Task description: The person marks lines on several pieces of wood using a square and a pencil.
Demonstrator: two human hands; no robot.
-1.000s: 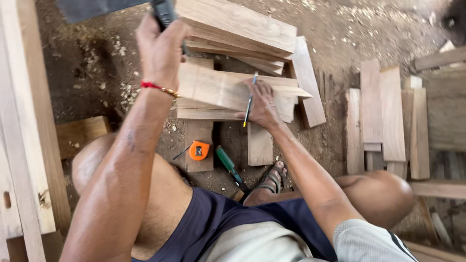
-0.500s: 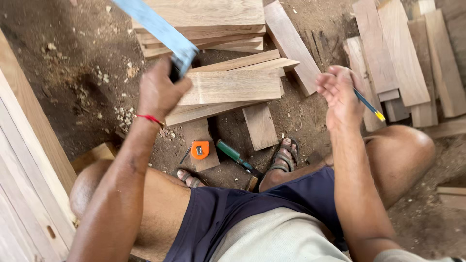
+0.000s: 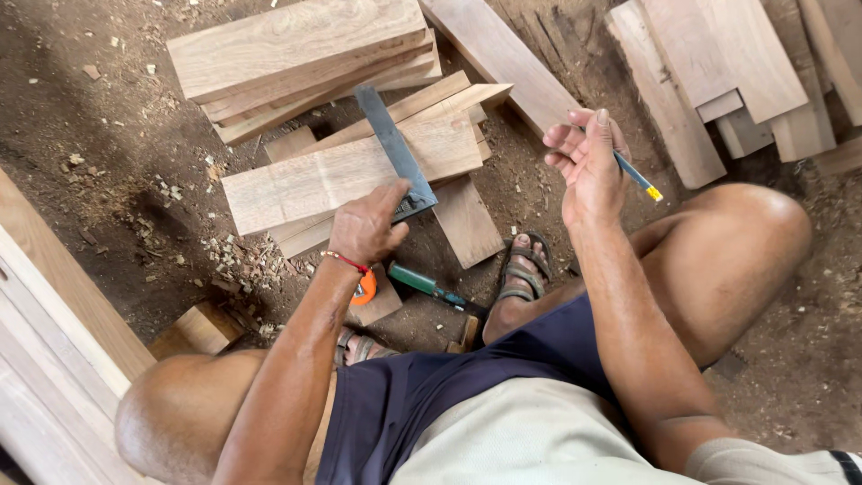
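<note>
My left hand (image 3: 366, 226) grips the dark stock of a try square (image 3: 395, 153), whose metal blade lies across a pale wooden board (image 3: 305, 184) resting on other short boards. My right hand (image 3: 588, 157) is raised to the right of the boards, above my right foot, and holds a blue pencil (image 3: 636, 175) with a yellow end between its fingers. A red cord circles my left wrist. I sit low with both knees bent and sandals on my feet.
A stack of thick boards (image 3: 296, 54) lies behind the marked board. More planks (image 3: 709, 72) lie at the upper right. An orange tape measure (image 3: 365, 289) and a green-handled tool (image 3: 426, 283) lie by my feet. Long timbers (image 3: 54, 341) run along the left. Sawdust covers the dirt floor.
My left hand has brought the try square down from the air onto the board. My right hand with the pencil has drifted left, back toward the boards.
</note>
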